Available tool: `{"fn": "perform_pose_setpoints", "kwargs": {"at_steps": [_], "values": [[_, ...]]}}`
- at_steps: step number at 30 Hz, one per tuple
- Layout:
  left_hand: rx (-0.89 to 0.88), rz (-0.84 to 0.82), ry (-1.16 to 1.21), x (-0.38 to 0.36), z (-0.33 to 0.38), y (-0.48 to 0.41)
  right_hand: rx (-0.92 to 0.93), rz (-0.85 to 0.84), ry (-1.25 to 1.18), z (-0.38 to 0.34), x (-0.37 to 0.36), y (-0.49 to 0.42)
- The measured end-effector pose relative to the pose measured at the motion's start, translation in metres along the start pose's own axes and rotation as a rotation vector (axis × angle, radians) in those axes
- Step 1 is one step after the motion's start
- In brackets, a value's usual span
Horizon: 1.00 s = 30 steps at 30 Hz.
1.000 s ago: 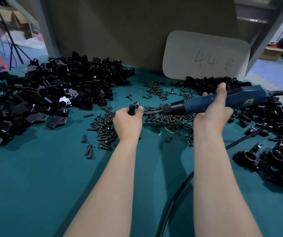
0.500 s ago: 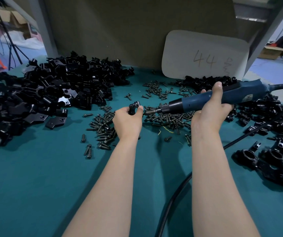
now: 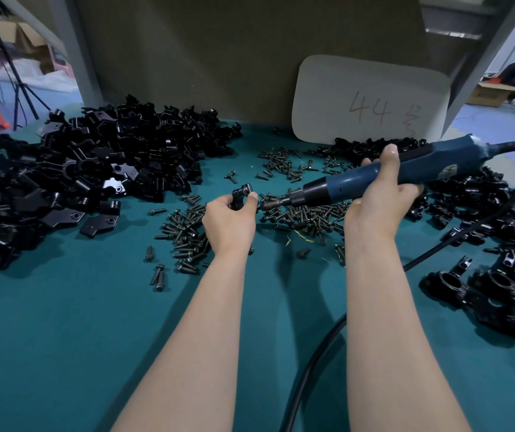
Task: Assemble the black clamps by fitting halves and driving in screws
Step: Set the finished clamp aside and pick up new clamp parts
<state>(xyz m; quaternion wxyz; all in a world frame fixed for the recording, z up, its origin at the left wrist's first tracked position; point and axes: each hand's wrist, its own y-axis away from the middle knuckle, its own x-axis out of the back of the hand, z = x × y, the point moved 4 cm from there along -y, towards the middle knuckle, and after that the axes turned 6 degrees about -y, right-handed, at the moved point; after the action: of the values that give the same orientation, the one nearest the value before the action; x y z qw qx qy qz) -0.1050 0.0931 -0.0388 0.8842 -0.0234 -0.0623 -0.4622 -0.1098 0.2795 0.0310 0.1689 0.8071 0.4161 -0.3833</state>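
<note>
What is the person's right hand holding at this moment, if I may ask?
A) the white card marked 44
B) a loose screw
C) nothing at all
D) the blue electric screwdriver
D: the right hand is wrapped round the blue electric screwdriver, whose tip points toward the small black clamp pinched in the left hand.

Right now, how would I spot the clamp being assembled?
On the teal table, look between the black parts heap and the scattered screws. The clamp is pinched in the left hand, at the tip of the blue screwdriver; all others lie loose.
</note>
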Motion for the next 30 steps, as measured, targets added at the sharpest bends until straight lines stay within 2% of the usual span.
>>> {"fn": "perform_pose_setpoints", "kwargs": {"at_steps": [9, 13, 19, 22, 30], "values": [[-0.01, 0.044, 0.053, 0.0, 0.0, 0.0, 0.04, -0.027, 0.011, -0.001, -0.005, 0.003], [-0.017, 0.032, 0.005, -0.001, -0.001, 0.0, 0.051, -0.045, -0.023, -0.003, -0.007, 0.006], [0.04, -0.016, -0.004, 0.001, -0.005, -0.005, 0.003, -0.211, -0.089, -0.008, -0.013, 0.008], [0.058, -0.062, -0.051, 0.001, -0.005, -0.008, 0.023, -0.223, -0.107, -0.011, -0.011, 0.008], [0.034, -0.128, -0.203, -0.001, 0.003, -0.007, 0.07, -0.392, -0.002, -0.02, -0.025, 0.02]]}}
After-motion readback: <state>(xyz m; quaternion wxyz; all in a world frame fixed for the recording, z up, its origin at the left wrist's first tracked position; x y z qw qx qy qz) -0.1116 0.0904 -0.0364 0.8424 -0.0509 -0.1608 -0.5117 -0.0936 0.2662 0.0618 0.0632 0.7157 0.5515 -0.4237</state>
